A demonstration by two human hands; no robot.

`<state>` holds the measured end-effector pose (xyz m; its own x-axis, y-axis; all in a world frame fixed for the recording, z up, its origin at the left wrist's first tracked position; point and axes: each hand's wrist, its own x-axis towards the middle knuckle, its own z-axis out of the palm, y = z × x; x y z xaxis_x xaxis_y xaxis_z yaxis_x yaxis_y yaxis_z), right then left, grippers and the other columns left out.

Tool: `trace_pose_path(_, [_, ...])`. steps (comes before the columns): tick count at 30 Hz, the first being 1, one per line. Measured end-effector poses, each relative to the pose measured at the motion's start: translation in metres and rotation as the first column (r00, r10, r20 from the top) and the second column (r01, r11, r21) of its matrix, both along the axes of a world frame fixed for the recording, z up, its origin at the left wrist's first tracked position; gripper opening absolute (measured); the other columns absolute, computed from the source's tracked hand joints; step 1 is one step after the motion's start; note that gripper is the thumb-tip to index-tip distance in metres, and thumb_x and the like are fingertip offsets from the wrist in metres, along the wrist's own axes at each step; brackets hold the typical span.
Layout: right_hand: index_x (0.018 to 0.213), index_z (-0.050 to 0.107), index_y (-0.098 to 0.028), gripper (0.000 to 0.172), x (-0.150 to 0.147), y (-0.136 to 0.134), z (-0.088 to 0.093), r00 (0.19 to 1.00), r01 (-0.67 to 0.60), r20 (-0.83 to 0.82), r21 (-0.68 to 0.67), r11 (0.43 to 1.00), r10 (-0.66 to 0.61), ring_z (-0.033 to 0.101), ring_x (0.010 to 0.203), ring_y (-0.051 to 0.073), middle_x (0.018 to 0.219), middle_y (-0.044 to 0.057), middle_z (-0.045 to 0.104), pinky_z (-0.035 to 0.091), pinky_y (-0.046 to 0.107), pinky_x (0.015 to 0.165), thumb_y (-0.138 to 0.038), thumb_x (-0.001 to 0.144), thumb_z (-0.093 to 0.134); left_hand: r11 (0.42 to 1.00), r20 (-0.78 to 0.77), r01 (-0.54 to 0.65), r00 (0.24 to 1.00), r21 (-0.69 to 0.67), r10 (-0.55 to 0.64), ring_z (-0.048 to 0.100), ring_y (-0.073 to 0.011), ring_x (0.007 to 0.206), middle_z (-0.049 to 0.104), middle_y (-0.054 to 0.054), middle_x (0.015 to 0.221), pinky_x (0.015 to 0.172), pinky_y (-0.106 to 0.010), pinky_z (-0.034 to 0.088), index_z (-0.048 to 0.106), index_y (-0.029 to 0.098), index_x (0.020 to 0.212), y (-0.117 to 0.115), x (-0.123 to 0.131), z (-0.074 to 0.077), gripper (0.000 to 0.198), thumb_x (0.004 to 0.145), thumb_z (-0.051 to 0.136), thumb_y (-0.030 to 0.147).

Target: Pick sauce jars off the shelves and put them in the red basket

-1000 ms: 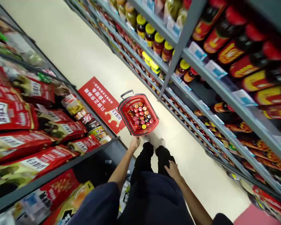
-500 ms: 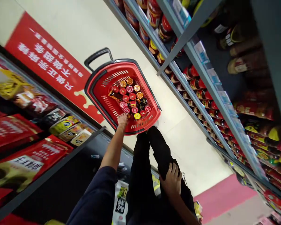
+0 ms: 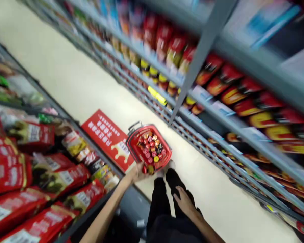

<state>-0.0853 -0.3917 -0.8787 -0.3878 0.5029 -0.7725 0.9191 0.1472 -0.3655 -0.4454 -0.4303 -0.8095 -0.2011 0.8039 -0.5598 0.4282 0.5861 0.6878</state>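
My left hand [image 3: 137,172] is closed around a small jar [image 3: 150,169] with a red lid, held over the near edge of the red shopping basket [image 3: 134,152]. The jar is blurred and its label cannot be read. Inside the basket, several jars and bottles [image 3: 152,145] stand close together, most with red lids, one with a yellow lid. My right hand [image 3: 184,201] lies on my leg [image 3: 176,179] near the knee, holding nothing, with its fingers apart.
Tall shelves [image 3: 205,84] with rows of jars run along the right of the aisle. Red snack bags [image 3: 73,195] fill the shelf on the left. A red floor sticker [image 3: 108,135] lies beside the basket. My feet are close to the basket.
My left hand has come up out of the basket with a jar. My view has risen, so the basket looks smaller and lower. The right hand stays on my leg.
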Motion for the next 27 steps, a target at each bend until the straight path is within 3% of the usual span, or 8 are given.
trace_pose_path(3, [0.152,0.050,-0.024,0.071,-0.040,0.014,0.091,0.910,0.034,-0.413,0.014,0.999,-0.025,0.050,0.146,0.027,0.158,0.009,0.052,0.040,0.044,0.122,-0.034,0.085,0.070,0.986,-0.095,0.149,0.985,0.075,-0.141,0.074,-0.0338,0.101,0.077,-0.010,0.098,0.090,-0.040,0.057,0.068,0.024,0.112,-0.002,0.022,0.090,0.055,0.060,0.083,0.031])
trace_pose_path(6, [0.160,0.037,-0.025,0.108,-0.061,0.013,0.178,0.767,-0.016,-0.636,0.107,0.994,0.081,0.040,0.151,0.035,0.164,0.014,0.043,0.033,0.052,0.126,-0.041,0.068,0.090,0.951,-0.072,0.304,0.951,0.059,-0.300,0.069,-0.0360,0.117,0.076,-0.011,0.114,0.101,-0.042,0.053,0.065,0.027,0.121,-0.005,0.053,0.153,0.058,0.065,0.077,0.034])
trace_pose_path(9, [0.152,0.048,-0.026,0.086,-0.056,-0.004,0.241,0.683,0.094,-0.725,0.207,0.974,0.088,0.055,0.138,0.034,0.148,0.014,0.059,0.043,0.051,0.118,-0.038,0.076,0.085,0.921,0.006,0.367,0.929,0.129,-0.371,0.067,-0.0334,0.119,0.074,-0.010,0.120,0.105,-0.042,0.051,0.064,0.024,0.125,-0.008,0.080,0.206,0.055,0.073,0.072,0.040])
trace_pose_path(13, [0.148,0.047,-0.031,0.072,-0.035,-0.021,0.304,0.497,0.438,-0.857,0.109,0.892,-0.139,0.061,0.132,0.029,0.144,0.009,0.062,0.048,0.045,0.114,-0.038,0.084,0.079,0.877,0.252,0.277,0.885,0.392,-0.392,0.065,-0.0280,0.123,0.065,-0.012,0.140,0.111,-0.042,0.049,0.046,0.024,0.150,-0.004,0.098,0.273,0.073,0.083,0.071,0.040])
trace_pose_path(15, [0.149,0.043,-0.031,0.074,-0.029,-0.017,0.341,0.343,0.583,-0.910,0.010,0.812,-0.235,0.060,0.133,0.028,0.146,0.009,0.061,0.048,0.043,0.114,-0.042,0.085,0.078,0.848,0.413,0.136,0.827,0.512,-0.381,0.068,-0.0261,0.120,0.065,-0.013,0.140,0.108,-0.041,0.053,0.040,0.024,0.155,0.003,0.107,0.302,0.073,0.089,0.067,0.042])
trace_pose_path(19, [0.140,0.048,-0.023,0.060,-0.019,0.011,0.415,0.143,0.715,-0.958,-0.074,0.696,-0.250,0.066,0.123,0.026,0.134,0.011,0.067,0.052,0.041,0.108,-0.058,0.094,0.063,0.749,0.515,-0.117,0.794,0.653,-0.324,0.067,-0.0274,0.125,0.069,-0.015,0.135,0.108,-0.043,0.054,0.060,0.020,0.137,0.019,0.140,0.352,0.051,0.095,0.064,0.049])
trace_pose_path(23, [0.139,0.044,-0.020,0.061,0.003,0.028,0.460,-0.044,0.662,-0.961,-0.234,0.712,-0.275,0.068,0.121,0.026,0.134,0.013,0.067,0.056,0.043,0.101,-0.066,0.099,0.040,0.693,0.535,-0.186,0.779,0.697,-0.329,0.069,-0.0284,0.123,0.068,-0.015,0.138,0.099,-0.041,0.060,0.064,0.019,0.131,0.026,0.188,0.388,0.048,0.095,0.065,0.051])
trace_pose_path(27, [0.138,0.041,-0.022,0.057,0.039,0.017,0.476,-0.071,0.641,-0.958,-0.256,0.724,-0.277,0.070,0.116,0.025,0.129,0.012,0.070,0.057,0.042,0.097,-0.064,0.100,0.037,0.690,0.559,-0.235,0.776,0.685,-0.291,0.072,-0.0279,0.118,0.064,-0.015,0.144,0.093,-0.039,0.064,0.064,0.019,0.131,0.025,0.239,0.407,0.051,0.093,0.067,0.053])
